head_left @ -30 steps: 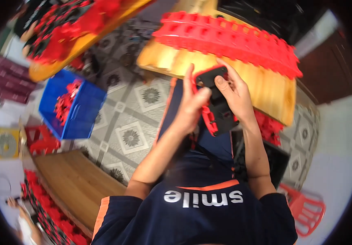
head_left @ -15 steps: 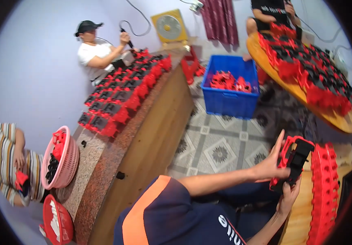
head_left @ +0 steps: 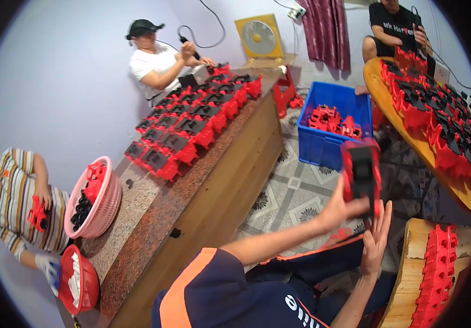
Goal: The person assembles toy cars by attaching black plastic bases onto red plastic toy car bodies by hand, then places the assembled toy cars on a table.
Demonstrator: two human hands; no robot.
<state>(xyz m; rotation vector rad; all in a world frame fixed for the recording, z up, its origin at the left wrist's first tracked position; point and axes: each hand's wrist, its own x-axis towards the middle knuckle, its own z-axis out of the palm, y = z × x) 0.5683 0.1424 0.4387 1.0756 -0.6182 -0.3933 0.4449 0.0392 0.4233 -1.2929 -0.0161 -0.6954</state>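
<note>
My left hand (head_left: 340, 212) is closed round the lower side of a red and black plastic part (head_left: 362, 167), which looks like a toy vehicle body. The part is raised upright before the blue bin and smeared by motion. Just below it, my right hand (head_left: 375, 240) has its fingers stretched upward. Its fingertips are close to the part's lower end; whether they touch it, I cannot tell. To the right, a row of red plastic parts (head_left: 437, 273) lies along a wooden bench (head_left: 405, 279).
A blue bin (head_left: 323, 147) with red parts stands on the tiled floor. Rows of red and black parts cover the stone-topped counter (head_left: 161, 224) and yellow table (head_left: 380, 82). A pink basket (head_left: 107, 210) and red basket (head_left: 88, 287) stand left. Three other people sit around.
My view has shifted left. My left hand has swung the part up and away from the bench, toward the blue bin. My right hand has let go of it and opened.
</note>
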